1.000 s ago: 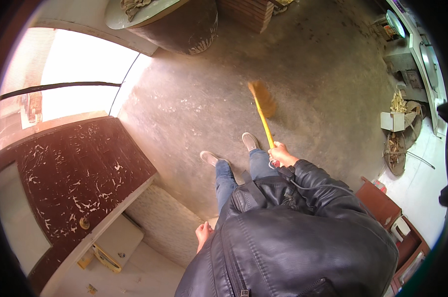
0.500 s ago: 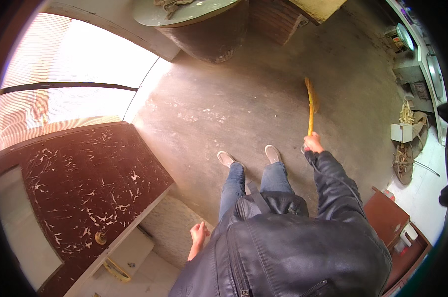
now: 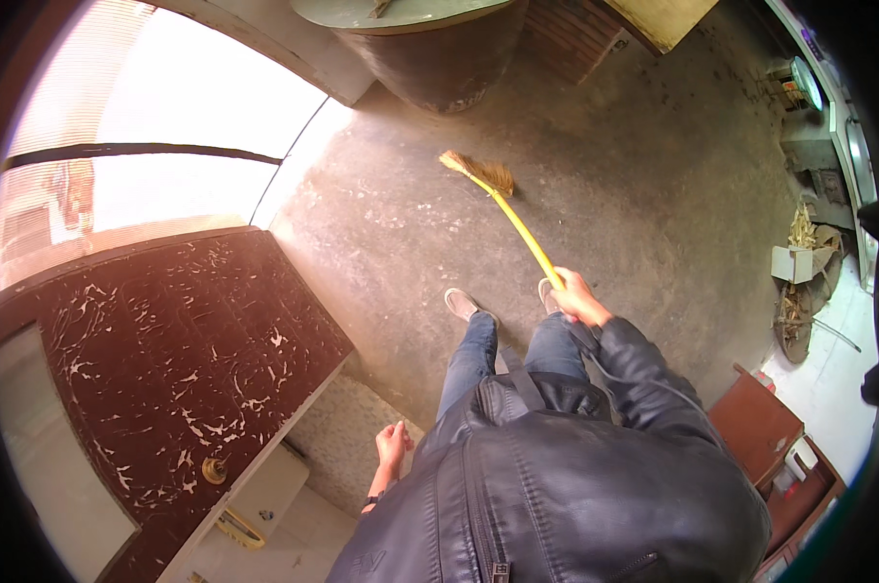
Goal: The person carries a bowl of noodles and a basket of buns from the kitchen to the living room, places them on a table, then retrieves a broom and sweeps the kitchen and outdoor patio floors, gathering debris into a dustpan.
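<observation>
A broom point(image 3: 519, 225) with a yellow handle and straw-coloured bristles reaches forward and left over the concrete floor. My right hand point(image 3: 579, 297) is wrapped round the handle's near end, in front of my right shoe. The bristle head lies well ahead of my feet, fanned toward the right; whether it touches the floor I cannot tell. By my left side my left hand point(image 3: 393, 444) hangs with curled fingers, near the open brown door. Whether anything is inside those fingers is hidden.
A worn brown door point(image 3: 177, 369) with a round knob stands at the left. Ahead is a large round vat point(image 3: 430, 58) with a pale lid. Firewood and a white box point(image 3: 791, 263) lie at the right, above a brown cabinet point(image 3: 755, 428).
My right hand has swung the broom from the right toward the left, so its head now lies ahead of my feet. The left hand stays curled at my side.
</observation>
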Demonstrator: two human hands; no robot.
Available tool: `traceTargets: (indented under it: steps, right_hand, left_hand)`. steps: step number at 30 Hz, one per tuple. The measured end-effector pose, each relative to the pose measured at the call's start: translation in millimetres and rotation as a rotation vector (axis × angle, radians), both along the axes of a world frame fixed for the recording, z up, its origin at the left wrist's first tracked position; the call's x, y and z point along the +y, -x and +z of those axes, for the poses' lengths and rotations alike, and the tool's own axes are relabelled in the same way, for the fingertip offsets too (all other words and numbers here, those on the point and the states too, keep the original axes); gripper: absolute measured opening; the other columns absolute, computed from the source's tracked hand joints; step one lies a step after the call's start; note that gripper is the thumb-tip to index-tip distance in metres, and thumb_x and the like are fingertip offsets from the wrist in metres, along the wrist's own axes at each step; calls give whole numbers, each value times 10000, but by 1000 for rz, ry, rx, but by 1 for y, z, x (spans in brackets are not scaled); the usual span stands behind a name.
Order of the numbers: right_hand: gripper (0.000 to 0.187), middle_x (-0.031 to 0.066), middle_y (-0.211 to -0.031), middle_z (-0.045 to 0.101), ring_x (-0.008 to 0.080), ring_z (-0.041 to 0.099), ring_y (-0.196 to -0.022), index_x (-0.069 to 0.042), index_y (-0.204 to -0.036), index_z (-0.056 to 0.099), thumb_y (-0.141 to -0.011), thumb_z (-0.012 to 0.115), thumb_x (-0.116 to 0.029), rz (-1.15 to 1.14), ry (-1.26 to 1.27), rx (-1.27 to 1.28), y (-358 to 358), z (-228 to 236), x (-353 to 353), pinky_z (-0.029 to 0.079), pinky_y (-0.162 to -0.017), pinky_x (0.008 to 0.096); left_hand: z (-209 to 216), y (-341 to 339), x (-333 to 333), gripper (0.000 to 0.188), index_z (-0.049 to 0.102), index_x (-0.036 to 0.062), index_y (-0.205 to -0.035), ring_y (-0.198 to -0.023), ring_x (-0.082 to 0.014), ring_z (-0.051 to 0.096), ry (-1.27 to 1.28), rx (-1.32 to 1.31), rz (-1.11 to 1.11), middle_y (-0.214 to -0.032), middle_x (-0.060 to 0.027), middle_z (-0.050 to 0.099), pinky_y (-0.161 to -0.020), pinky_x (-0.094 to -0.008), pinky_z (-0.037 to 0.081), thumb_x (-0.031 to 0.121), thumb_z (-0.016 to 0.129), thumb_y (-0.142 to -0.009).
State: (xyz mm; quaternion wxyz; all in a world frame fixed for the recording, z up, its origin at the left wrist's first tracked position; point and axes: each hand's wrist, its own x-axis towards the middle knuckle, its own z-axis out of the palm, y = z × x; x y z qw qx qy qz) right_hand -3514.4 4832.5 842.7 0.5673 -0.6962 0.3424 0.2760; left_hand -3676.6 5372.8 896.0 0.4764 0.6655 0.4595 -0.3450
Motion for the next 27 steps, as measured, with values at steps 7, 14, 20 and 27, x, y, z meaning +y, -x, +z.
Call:
traceTargets:
  steps: [7, 14, 20, 27]
  right_hand:
    - [661, 14, -626, 511, 123, 462, -421, -129, -1517, 379, -900, 591, -16, -410, 141, 200, 107, 6, -3, 384, -357, 316]
    - [230, 9, -606, 461, 139, 474, -429, -87, -940, 441, -849, 583, 69, -707, -208, 276, 62, -87, 30, 376, -356, 308]
    - [234, 27, -617, 473, 141, 482, -439, -71, -1009, 473, -854, 589, 60, -626, -420, 197, 4, -49, 147, 384, -357, 317]
    - [456, 35, -712, 540, 102, 485, -487, -75, -1357, 501, -917, 610, -22, -487, -431, 199, -45, 28, 144, 387, -370, 273]
  left_hand:
    - [-7, -19, 11, 326, 600, 17, -799, -532, -156, 606, -18, 54, -125, -648, -44, 587, -483, -307, 521, 270, 603, -1005]
    - [-4, -18, 29, 324, 584, 30, -770, -493, -155, 570, -3, 40, -76, -621, -41, 574, -442, -307, 444, 256, 610, -1000]
    - [-6, -9, 48, 326, 571, 38, -759, -486, -156, 561, -8, 30, 0, -613, -43, 567, -441, -306, 440, 251, 605, -1004]
    - [-21, -22, 54, 331, 578, 33, -747, -474, -163, 569, 15, 11, -21, -594, -39, 558, -453, -311, 482, 247, 614, -997]
